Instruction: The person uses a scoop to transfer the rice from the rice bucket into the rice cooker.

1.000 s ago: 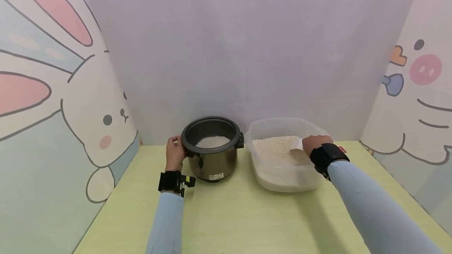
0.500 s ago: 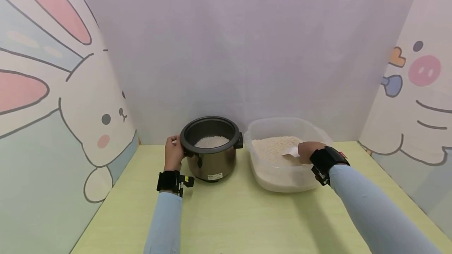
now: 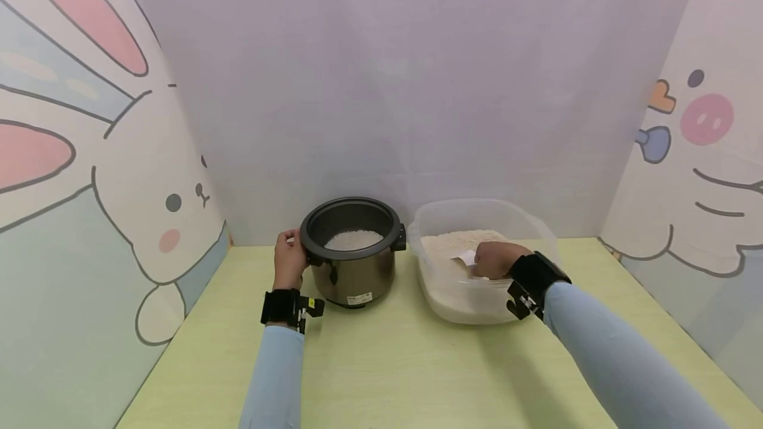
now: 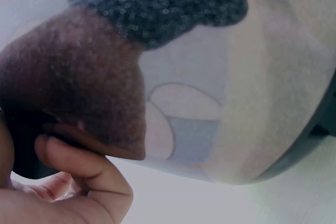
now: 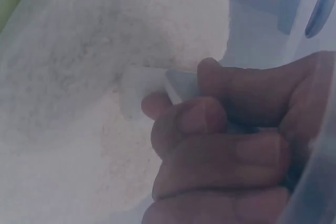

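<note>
A dark rice cooker (image 3: 357, 278), lidless, stands at the back left with white rice (image 3: 354, 239) in its pot. My left hand (image 3: 289, 262) grips its black side handle (image 4: 29, 153); the left wrist view shows curled fingers at that handle and the shiny body above. Right of the cooker is a clear plastic tub (image 3: 485, 206) holding a deep layer of rice (image 3: 459, 242). Inside it, my right hand (image 3: 497, 259) holds a white scoop (image 3: 467, 258), thumb and curled fingers round its handle. In the right wrist view the scoop's blade (image 5: 142, 85) lies at the rice surface.
Both vessels stand near the back edge of a pale green tabletop (image 3: 381, 369), close to a light backdrop (image 3: 393, 85). Cartoon-printed panels flank it left and right. The tub's near wall (image 3: 465, 300) rises below my right hand, and the cooker's second handle (image 3: 399, 238) faces the tub.
My right hand has moved left and slightly lower within the tub, taking the scoop from its right side toward the middle. The left hand stays on the cooker; the view has shifted slightly.
</note>
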A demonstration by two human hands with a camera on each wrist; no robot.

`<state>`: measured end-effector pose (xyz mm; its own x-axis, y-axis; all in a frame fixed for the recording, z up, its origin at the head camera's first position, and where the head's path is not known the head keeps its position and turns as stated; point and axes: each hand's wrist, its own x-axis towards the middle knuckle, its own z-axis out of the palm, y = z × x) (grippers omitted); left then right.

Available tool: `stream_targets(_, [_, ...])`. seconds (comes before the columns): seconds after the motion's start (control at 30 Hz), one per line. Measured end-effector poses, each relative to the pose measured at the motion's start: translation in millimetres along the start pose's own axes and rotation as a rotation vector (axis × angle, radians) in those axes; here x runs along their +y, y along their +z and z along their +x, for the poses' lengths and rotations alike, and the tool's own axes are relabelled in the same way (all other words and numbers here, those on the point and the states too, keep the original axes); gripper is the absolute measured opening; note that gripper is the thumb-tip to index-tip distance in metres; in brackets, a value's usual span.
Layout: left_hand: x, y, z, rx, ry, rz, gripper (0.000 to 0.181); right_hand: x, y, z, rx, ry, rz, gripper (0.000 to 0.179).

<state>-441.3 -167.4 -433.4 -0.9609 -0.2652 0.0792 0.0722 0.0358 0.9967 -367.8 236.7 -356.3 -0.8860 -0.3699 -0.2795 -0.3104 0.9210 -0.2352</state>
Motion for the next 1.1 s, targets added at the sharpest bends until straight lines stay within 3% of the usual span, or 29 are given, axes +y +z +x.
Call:
stream_targets(0.2, [1.6, -1.0, -1.4, -0.008, -0.001, 0.003, 0.043, -14, 1, 3.9, 0.015, -0.012, 0.074, 0.052])
stream_targets(0.43, [1.9, -1.2, -2.2, -0.006, -0.001, -0.001, 0.043, -28, -1, 0.6, 0.003, 0.050, 0.407, 0.058])
stream_targets(0.63, [1.6, -0.2, -1.7, -0.005, -0.001, -0.001, 0.044, -25, 2, 4.6, 0.005, 0.040, 0.544, 0.055])
stream_targets(0.8, [0.1, -0.8, -1.2, -0.001, 0.005, 0.004, 0.044, -24, 7, 8.4, 0.036, 0.047, 0.645, 0.050])
stream_targets(1.1, [-0.8, 0.7, -0.8, 0.009, 0.008, -0.002, 0.043, -25, 9, 9.6, 0.072, 0.073, 0.731, 0.047])
